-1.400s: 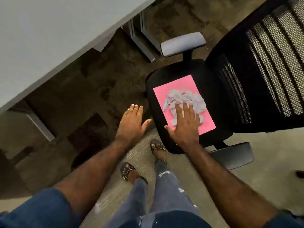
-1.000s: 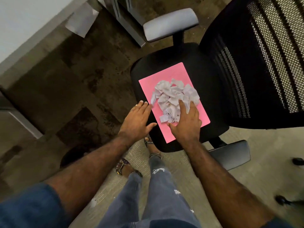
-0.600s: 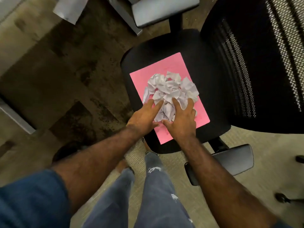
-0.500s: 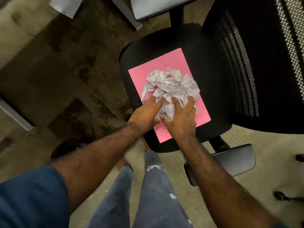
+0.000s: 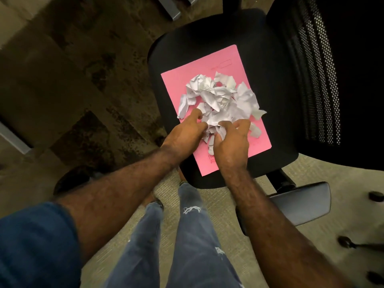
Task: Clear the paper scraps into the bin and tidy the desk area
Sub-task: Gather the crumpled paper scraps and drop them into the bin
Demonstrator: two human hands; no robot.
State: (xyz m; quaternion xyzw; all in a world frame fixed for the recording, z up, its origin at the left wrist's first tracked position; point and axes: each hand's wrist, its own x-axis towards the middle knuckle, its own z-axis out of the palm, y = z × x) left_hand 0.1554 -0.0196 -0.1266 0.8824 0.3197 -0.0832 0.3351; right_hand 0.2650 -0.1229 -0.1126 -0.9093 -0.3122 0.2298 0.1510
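A heap of white torn and crumpled paper scraps (image 5: 218, 98) lies on a pink folder (image 5: 232, 61), which rests flat on the black seat of an office chair (image 5: 172, 50). My left hand (image 5: 185, 134) and my right hand (image 5: 232, 144) sit side by side at the near edge of the heap. Both have their fingers curled into the scraps and are closing on a bunch of them between the two hands. A few scraps hang down between my thumbs. No bin is in view.
The chair's mesh backrest (image 5: 324, 80) rises on the right and its grey armrest (image 5: 301, 204) juts out near my right forearm. Chair casters (image 5: 376, 196) stand at the right edge. Dark patterned carpet (image 5: 72, 80) lies to the left, with a grey desk leg (image 5: 172, 9) at the top.
My left hand came in from beside the chair onto the folder. Both hands went from lying flat to curling their fingers into the near side of the scrap heap, bunching it up.
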